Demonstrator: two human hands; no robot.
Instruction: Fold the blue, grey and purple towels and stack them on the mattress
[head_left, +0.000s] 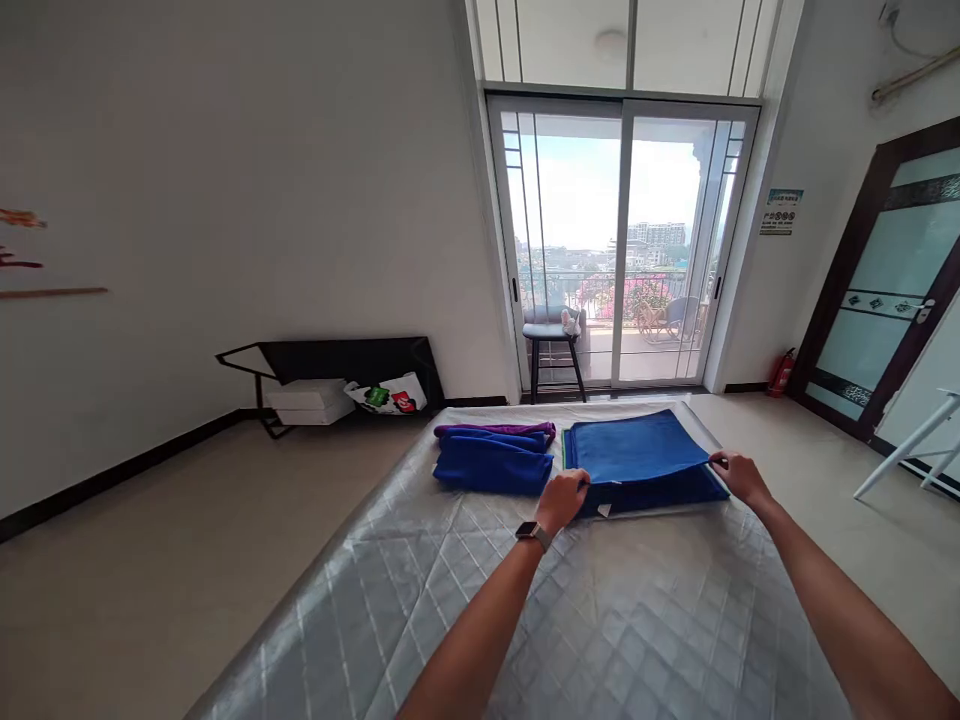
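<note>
On the silvery quilted mattress (405, 580), a flat stack of blue cloth (637, 447) lies near the far edge. My left hand (562, 499), with a watch on its wrist, pinches the near left corner of the top blue cloth. The near right corner is pinched in my right hand (741, 475). Between the two hands the cloth's near edge is slightly lifted above the layers below, where a small white tag shows. Just left of the stack sits a pile of folded cloths (493, 461), blue in front and purple behind.
Beyond the mattress a dark stool (551, 335) stands before the sliding glass doors. At the left wall, a black frame (345, 358) has white boxes (309, 400) and a printed bag (386, 394) by it. A fire extinguisher (781, 373) and white legs (907, 445) are at right.
</note>
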